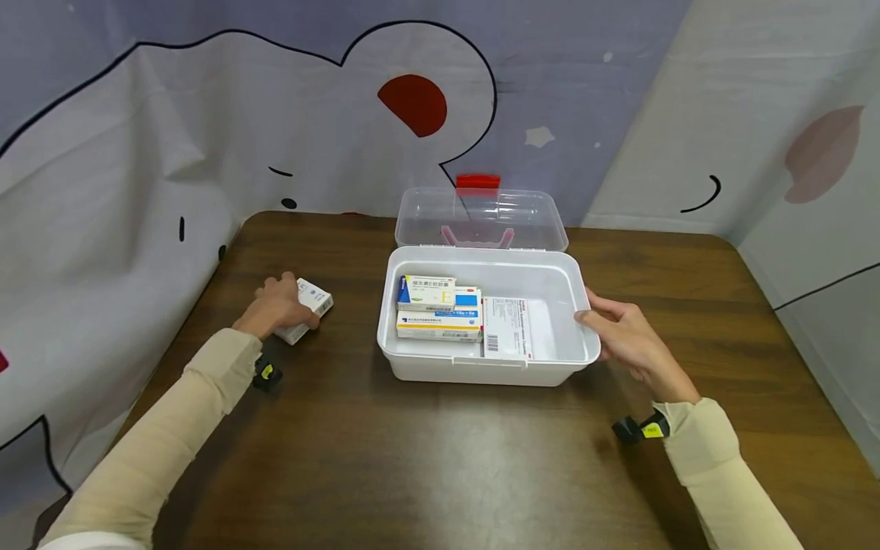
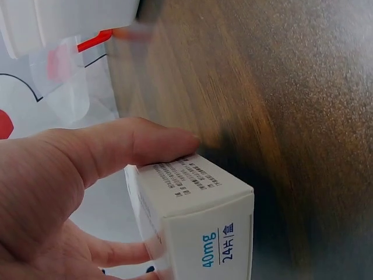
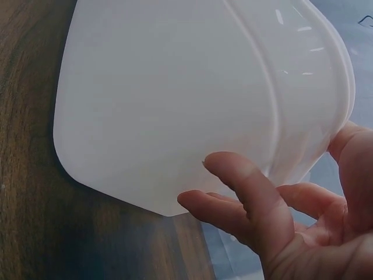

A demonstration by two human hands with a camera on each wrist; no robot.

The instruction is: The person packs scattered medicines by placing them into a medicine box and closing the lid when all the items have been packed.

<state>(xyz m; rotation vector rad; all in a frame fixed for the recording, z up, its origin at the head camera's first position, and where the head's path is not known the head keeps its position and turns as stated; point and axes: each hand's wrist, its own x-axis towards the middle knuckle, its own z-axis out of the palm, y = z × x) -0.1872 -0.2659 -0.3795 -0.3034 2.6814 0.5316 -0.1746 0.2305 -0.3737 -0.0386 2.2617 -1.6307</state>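
At the left of the table, the left hand (image 1: 275,305) pinches a small white medicine box (image 1: 314,296) between thumb and fingers. In the left wrist view the thumb lies on the printed side of that box (image 2: 204,233), whose end reads 40mg. My right hand (image 1: 629,340) grips the right rim of a white plastic bin (image 1: 426,369), thumb over the edge; the right wrist view has its fingers (image 3: 247,181) against the bin's outer wall (image 3: 163,105). Inside the bin, several medicine boxes lie at the left and middle, among them a yellow-and-blue one (image 1: 426,292) on top.
The bin's clear lid (image 1: 536,218), with a red latch (image 1: 477,182), stands open behind it at the table's back edge. A printed cloth (image 1: 309,130) hangs behind the brown table (image 1: 440,473). Each wrist carries a small black camera.
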